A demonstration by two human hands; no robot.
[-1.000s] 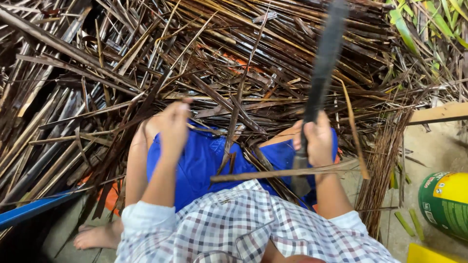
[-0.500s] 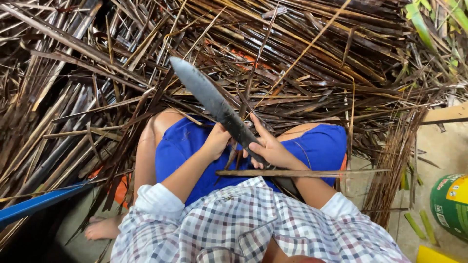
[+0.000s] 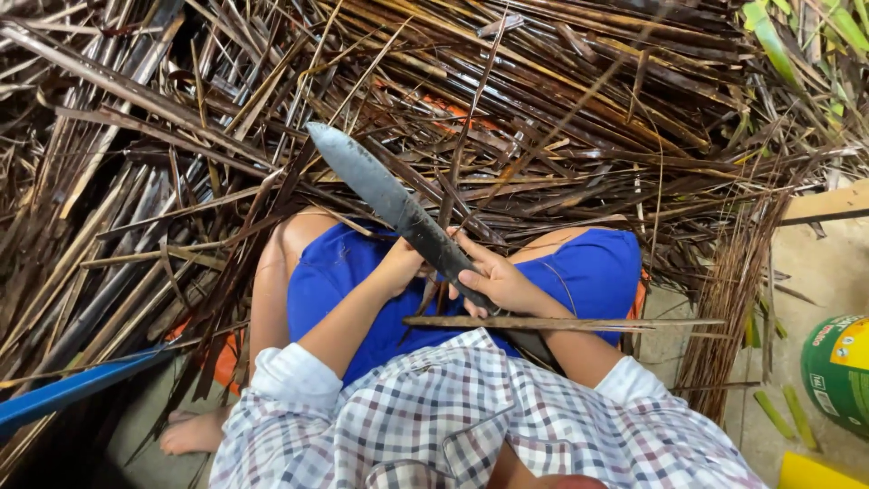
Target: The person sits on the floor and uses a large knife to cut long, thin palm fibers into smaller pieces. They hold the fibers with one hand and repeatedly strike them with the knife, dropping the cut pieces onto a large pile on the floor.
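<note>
Long dark knife [image 3: 391, 204] runs diag. up-left from betw. both hands, blade clear above the blue shorts [image 3: 348, 281], prob. angled so the edge meets a thin leaf strip [image 3: 462, 136] rising from the hands. Right hand [image 3: 502, 282] closed round the blade's lower end nr the handle, steadying it. Left hand [image 3: 403, 264] curled just beside the blade w/ fingers hidden; can't tell what it pinches. Dry palm fronds [image 3: 543, 109] heaped beyond the hands; green tub [image 3: 837, 371] well off to the right.

A round green container [image 3: 837, 376] sits at the right edge on the pale floor, bearing a yellow and red label [image 3: 853, 342]. Below it, a yellow package corner [image 3: 815, 473] shows.
</note>
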